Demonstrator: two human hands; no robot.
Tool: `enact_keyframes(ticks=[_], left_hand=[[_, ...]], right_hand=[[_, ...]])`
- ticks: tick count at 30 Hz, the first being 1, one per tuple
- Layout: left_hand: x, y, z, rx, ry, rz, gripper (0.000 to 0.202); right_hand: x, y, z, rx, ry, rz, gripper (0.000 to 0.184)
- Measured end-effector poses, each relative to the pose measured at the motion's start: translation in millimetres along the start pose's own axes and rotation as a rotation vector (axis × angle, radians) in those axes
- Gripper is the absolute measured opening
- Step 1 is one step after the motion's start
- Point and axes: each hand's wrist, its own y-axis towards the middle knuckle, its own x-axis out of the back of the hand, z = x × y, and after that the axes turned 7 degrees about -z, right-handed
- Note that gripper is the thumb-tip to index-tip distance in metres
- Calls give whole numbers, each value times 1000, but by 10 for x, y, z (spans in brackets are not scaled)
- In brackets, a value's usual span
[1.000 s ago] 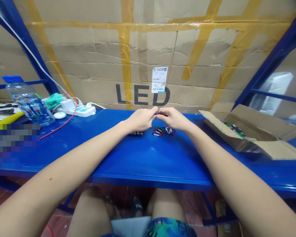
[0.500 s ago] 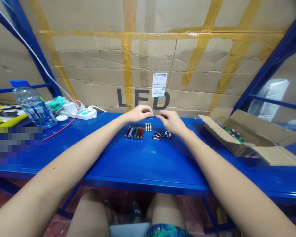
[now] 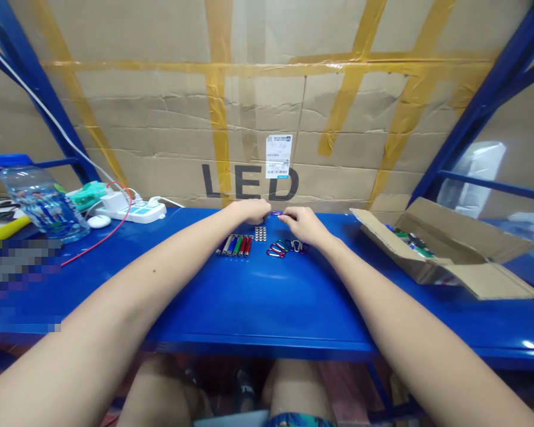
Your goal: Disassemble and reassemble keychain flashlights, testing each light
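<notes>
The slim metallic purple piece (image 3: pixel 276 213) sits in the narrow gap between my two hands, at the far side of the blue table (image 3: pixel 267 296); I can't tell whether it is gripped or resting there. My left hand (image 3: pixel 253 211) is at its left end, fingers curled in, with the tips hidden, so whether they are clamped on anything I can't tell. My right hand (image 3: pixel 305 225) is on the other side, thumb and forefinger drawn close together and pointing left, a tiny pale bit at their tips; I can't be sure they pinch it.

Both my forearms reach forward and inward from the lower corners, backs of the hands mostly up. Just below my left hand is a tight grid of small silver discs (image 3: pixel 260 233), and beside it a row of coloured metal tubes (image 3: pixel 234 245), the leftmost partly covered by my left forearm. Nearer my right hand lie several coloured carabiners (image 3: pixel 286 248). Farther right stands an open cardboard box (image 3: pixel 485 281) with small coloured pieces inside. On the left are a plastic bottle (image 3: pixel 44 204) and a white power strip (image 3: pixel 145 212).
</notes>
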Motion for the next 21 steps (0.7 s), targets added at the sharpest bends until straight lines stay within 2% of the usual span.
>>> enact_keyframes(ticks=[4, 9, 13, 16, 21], left_hand=[[39, -2, 9, 23, -22, 32, 20], [19, -42, 133, 57, -68, 69, 25], [-29, -104, 223, 45, -98, 48, 27], [-65, -191, 265, 65, -130, -17, 30], [-135, -372, 312, 83, -211, -209, 38]], right_hand=[[8, -4, 8, 1, 0, 0, 33], [20, -6, 29, -20, 4, 24, 32], [22, -11, 45, -26, -9, 38, 31], [10, -14, 46, -49, -25, 37, 31], [-86, 32, 67, -135, 44, 40, 28]])
